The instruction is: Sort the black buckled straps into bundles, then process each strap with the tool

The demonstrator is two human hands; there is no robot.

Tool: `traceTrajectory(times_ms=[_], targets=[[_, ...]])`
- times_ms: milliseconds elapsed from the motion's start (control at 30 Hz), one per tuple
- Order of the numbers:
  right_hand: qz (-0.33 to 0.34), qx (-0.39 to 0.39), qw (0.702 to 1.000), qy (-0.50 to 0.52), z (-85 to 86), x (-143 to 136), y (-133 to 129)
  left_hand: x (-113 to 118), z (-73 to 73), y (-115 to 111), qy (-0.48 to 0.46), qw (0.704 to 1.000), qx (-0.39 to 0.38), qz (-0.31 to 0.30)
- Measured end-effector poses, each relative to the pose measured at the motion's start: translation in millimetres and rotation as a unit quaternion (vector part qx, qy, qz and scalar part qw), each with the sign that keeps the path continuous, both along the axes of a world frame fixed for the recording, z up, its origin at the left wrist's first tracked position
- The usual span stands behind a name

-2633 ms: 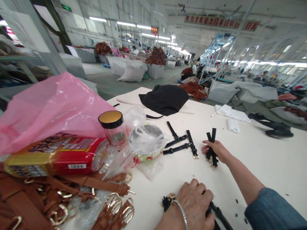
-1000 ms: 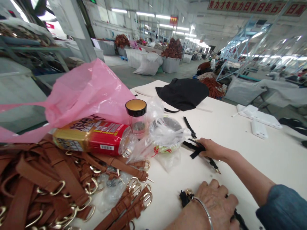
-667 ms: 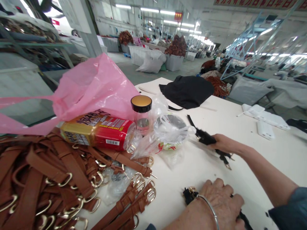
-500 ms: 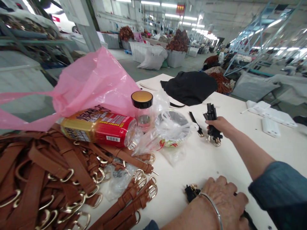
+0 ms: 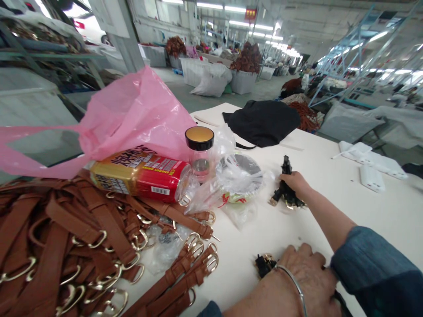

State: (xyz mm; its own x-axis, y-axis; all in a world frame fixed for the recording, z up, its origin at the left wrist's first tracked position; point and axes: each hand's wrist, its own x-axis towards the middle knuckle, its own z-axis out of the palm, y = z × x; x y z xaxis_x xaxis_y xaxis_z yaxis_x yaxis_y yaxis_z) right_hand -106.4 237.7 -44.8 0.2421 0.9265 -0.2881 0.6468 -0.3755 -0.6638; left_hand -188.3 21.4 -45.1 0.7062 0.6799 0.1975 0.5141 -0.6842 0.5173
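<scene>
Already bunched, black straps [image 5: 284,189] sit pinched in the right hand [image 5: 297,183]; other straps [image 5: 264,266] lie apart beneath the left hand [image 5: 306,276], its grip hidden.

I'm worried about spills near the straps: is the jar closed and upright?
Closed and upright: the jar stands with its gold-topped lid seated level on top. How tightly, I cannot tell.

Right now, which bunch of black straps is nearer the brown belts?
The bunch partly hidden by the left hand, low in the picture. The other bunch is held in the right hand, farther from the belts.
</scene>
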Motion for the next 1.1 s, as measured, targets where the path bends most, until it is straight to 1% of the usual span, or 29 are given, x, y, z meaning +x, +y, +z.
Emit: traceTrajectory(times_ms=[133, 200, 267, 367, 433, 500, 600, 733, 867, 933, 967, 1000, 1033, 1067, 1100], targets=[[-0.032, -0.004, 0.987, 0.158, 11.0, 16.7, -19.9, -2.3, 2.2, -0.7, -0.009, 1.0, -0.001, 0.004], [-0.051, -0.004, 0.976, 0.214, 10.1, 19.5, -31.8, -3.1, 2.9, -1.0, -0.005, 1.0, 0.001, 0.005], [-0.069, -0.003, 0.964, 0.256, 3.5, 18.6, -45.4, -4.1, 4.2, -1.4, -0.004, 1.0, 0.002, 0.006], [-0.096, -0.002, 0.95, 0.298, -10.3, 13.7, -65.0, -5.7, 7.3, -1.8, 0.0, 1.0, 0.0, 0.01], [-0.109, 0.002, 0.942, 0.317, -15.4, 11.6, -75.0, -6.2, 8.8, -1.9, 0.004, 1.0, 0.001, 0.01], [-0.113, 0.007, 0.938, 0.329, -15.1, 11.9, -82.4, -6.3, 9.2, -2.0, 0.004, 1.0, 0.002, 0.008], [-0.112, 0.008, 0.936, 0.333, -9.5, 17.3, -91.9, -5.7, 7.3, -2.3, 0.0, 1.0, 0.003, 0.009], [-0.121, 0.02, 0.945, 0.304, -6.8, 32.1, -104.9, -4.6, 4.3, -2.4, -0.007, 1.0, 0.005, 0.015], [-0.115, 0.046, 0.965, 0.232, -5.5, 52.8, -113.6, -4.0, 3.6, -2.0, -0.005, 1.0, 0.002, 0.011], [-0.126, 0.081, 0.972, 0.183, -0.2, 63.5, -116.2, -3.7, 3.7, -1.9, -0.003, 1.0, 0.001, 0.01], [-0.135, 0.107, 0.974, 0.149, 3.5, 68.4, -117.5, -3.6, 3.7, -1.9, -0.002, 1.0, 0.0, 0.009], [-0.129, 0.14, 0.977, 0.096, 7.6, 72.6, -118.8, -3.5, 3.8, -1.9, -0.002, 1.0, -0.002, 0.008], [-0.095, 0.175, 0.98, 0.027, 11.3, 75.9, -120.4, -3.5, 3.9, -1.9, -0.001, 1.0, -0.004, 0.008], [-0.021, 0.204, 0.978, -0.049, 14.4, 78.3, -122.0, -3.6, 3.9, -1.9, -0.002, 1.0, -0.006, 0.009], [0.085, 0.219, 0.964, -0.124, 16.2, 79.5, -123.7, -3.7, 3.9, -1.8, -0.003, 1.0, -0.007, 0.009]])
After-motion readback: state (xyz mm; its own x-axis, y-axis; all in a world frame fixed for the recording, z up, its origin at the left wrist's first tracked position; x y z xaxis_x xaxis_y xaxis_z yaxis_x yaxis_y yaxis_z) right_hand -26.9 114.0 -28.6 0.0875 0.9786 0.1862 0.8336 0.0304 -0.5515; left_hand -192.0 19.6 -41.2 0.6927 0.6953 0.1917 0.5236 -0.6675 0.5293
